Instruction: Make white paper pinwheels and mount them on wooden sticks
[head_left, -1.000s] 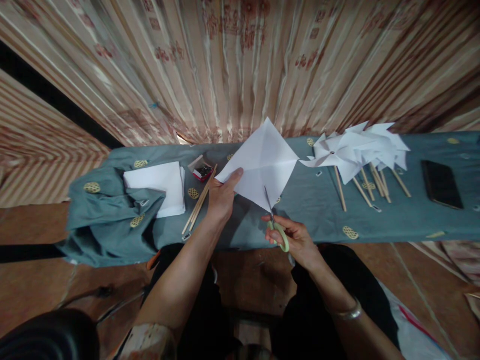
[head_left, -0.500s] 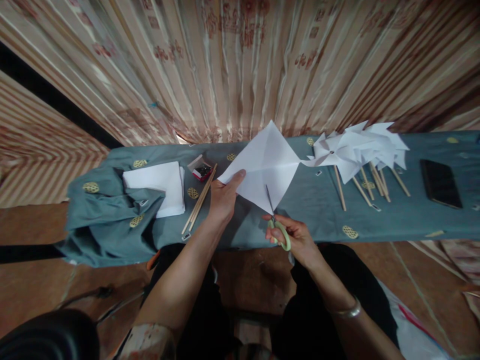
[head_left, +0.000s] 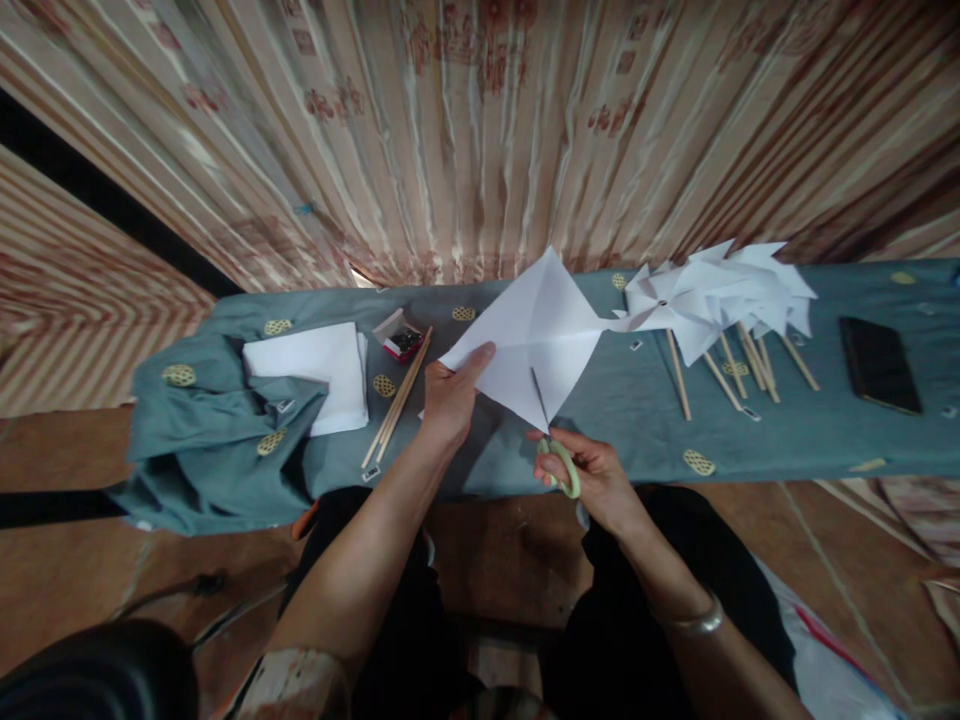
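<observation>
My left hand (head_left: 454, 395) pinches the left corner of a square white sheet of paper (head_left: 536, 320), thumb on top. The sheet is turned cornerwise and has crease lines across it. In my right hand (head_left: 589, 475) is a pair of scissors (head_left: 561, 468) with pale green handles, my fingers through the loops. One blade lies over the sheet's near corner, pointing away from me; the other blade is hidden beneath the paper. The sheet's right corner reaches towards several white paper pinwheels (head_left: 720, 295) on wooden sticks.
On the teal cloth (head_left: 630, 440) covering the narrow table lie a stack of white paper (head_left: 341, 375), a small open box of dark pins or tacks (head_left: 403, 338), several loose wooden sticks (head_left: 397, 400) and a black phone (head_left: 879, 365). A pleated curtain (head_left: 465, 130) hangs behind.
The sheet and my left hand have shifted very slightly to the right. The scissors stay at the near corner, hardly moved.
</observation>
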